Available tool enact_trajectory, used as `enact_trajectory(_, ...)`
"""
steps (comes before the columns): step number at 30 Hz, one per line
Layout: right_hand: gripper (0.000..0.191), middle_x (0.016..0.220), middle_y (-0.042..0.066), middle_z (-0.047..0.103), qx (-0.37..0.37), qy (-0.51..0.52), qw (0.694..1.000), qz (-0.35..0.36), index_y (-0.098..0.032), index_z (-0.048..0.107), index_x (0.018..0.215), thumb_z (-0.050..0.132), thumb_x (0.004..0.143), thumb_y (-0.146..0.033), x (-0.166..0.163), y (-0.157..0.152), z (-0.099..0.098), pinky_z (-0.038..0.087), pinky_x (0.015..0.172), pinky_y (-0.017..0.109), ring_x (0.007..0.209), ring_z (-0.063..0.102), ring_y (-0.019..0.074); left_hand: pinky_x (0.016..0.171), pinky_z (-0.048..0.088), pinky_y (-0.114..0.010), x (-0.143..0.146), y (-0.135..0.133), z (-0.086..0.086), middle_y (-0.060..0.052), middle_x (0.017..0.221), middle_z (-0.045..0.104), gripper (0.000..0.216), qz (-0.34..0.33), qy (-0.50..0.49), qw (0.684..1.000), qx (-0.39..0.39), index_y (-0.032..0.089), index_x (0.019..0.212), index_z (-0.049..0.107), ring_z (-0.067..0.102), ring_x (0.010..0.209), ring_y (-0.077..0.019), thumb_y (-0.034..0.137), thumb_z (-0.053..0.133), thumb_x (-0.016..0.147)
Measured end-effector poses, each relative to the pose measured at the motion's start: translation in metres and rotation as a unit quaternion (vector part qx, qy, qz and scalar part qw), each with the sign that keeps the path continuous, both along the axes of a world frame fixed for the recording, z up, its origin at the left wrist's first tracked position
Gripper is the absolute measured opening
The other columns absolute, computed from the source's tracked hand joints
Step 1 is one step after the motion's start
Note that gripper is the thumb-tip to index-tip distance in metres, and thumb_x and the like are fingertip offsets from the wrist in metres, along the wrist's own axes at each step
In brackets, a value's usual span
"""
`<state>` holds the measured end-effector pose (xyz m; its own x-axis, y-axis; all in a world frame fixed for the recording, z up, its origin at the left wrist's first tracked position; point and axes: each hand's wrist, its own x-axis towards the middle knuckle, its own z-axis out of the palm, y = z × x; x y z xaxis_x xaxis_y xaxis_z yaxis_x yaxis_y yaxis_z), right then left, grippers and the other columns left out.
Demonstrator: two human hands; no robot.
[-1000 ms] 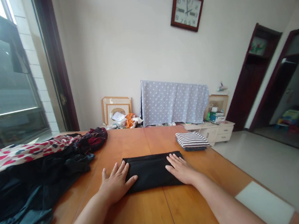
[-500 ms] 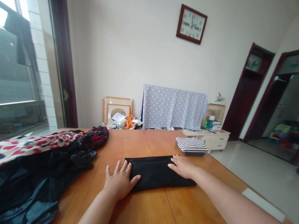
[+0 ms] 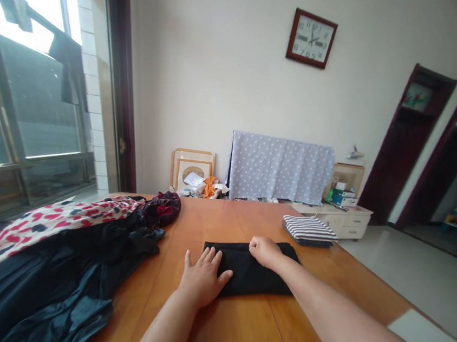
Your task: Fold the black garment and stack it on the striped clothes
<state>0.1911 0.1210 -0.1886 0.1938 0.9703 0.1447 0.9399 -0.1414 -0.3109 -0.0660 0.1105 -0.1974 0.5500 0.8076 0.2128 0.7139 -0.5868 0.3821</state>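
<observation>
A folded black garment (image 3: 245, 272) lies as a flat rectangle on the wooden table in front of me. My left hand (image 3: 204, 274) rests spread over its left end, palm down, with the thumb reaching onto the cloth. Over the far side, right of the middle, my right hand (image 3: 265, 251) is closed, its fingers curled against the cloth near the upper edge. The fingertips of that hand are partly hidden.
Left on the table (image 3: 212, 330) lies a heap of loose clothes: dark garments (image 3: 61, 286) and a heart-print cloth (image 3: 62, 221). A folded striped garment (image 3: 310, 227) sits atop dark cloth at the right edge. Beyond stand a dotted cover (image 3: 281, 165) and a white cabinet (image 3: 354, 226).
My right hand has moved left from the garment's right end, and its spread fingers have curled closed. My left hand stays flat on the left end. The view has turned slightly left.
</observation>
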Motion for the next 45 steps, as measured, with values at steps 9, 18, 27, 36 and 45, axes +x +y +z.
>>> enact_trajectory(9,0.024,0.098,0.005,0.071,0.046,-0.012,0.999,-0.016,-0.024,0.066,0.095,0.043,0.094,-0.031,-0.018,-0.012,0.009,0.04,0.073,0.026,0.089,0.062,0.0188,0.111,-0.014,-0.069,0.0,0.003,-0.004,-0.013,0.156,0.035,0.07,0.004,0.002,1.0,-0.005,0.027,0.145,0.047,0.024,0.147,-0.035,0.069,0.036,0.09)
enact_trajectory(18,0.07,0.162,0.01,0.021,-0.083,-0.03,0.986,0.14,-0.015,0.029,0.155,0.023,0.099,-0.057,-0.047,-0.019,-0.013,0.01,0.12,0.042,0.151,0.013,0.0256,0.111,-0.007,-0.073,0.0,0.0,-0.002,-0.011,0.158,0.032,0.076,0.017,0.052,0.998,0.012,0.026,0.148,0.042,0.022,0.148,-0.0332,0.073,0.025,0.09)
enact_trajectory(27,0.075,0.162,0.01,0.019,-0.045,-0.018,0.995,0.089,-0.014,0.025,0.156,0.02,0.098,-0.062,-0.028,-0.037,-0.009,0.006,0.121,0.042,0.151,0.01,0.0242,0.11,-0.004,-0.074,0.0,0.001,-0.001,-0.01,0.158,0.032,0.078,0.017,0.071,0.997,0.019,0.027,0.148,0.041,0.022,0.148,-0.034,0.075,0.022,0.09)
enact_trajectory(36,0.07,0.16,0.01,0.027,-0.043,0.036,0.995,0.082,-0.017,0.034,0.152,0.028,0.098,-0.06,0.001,-0.048,-0.008,0.01,0.121,0.044,0.15,0.017,0.0243,0.109,-0.007,-0.076,0.001,0.004,-0.006,-0.01,0.159,0.031,0.08,0.018,0.071,0.997,0.026,0.028,0.149,0.041,0.022,0.148,-0.0339,0.076,0.018,0.089)
enact_trajectory(45,0.051,0.146,0.009,0.051,0.075,0.121,0.99,-0.027,-0.019,0.059,0.134,0.049,0.092,-0.045,0.044,-0.06,-0.019,0.028,0.115,0.034,0.139,0.042,0.0225,0.108,-0.006,-0.077,0.002,0.006,-0.007,-0.01,0.159,0.03,0.081,0.016,0.074,0.997,0.026,0.028,0.149,0.04,0.021,0.148,-0.0352,0.077,0.017,0.088)
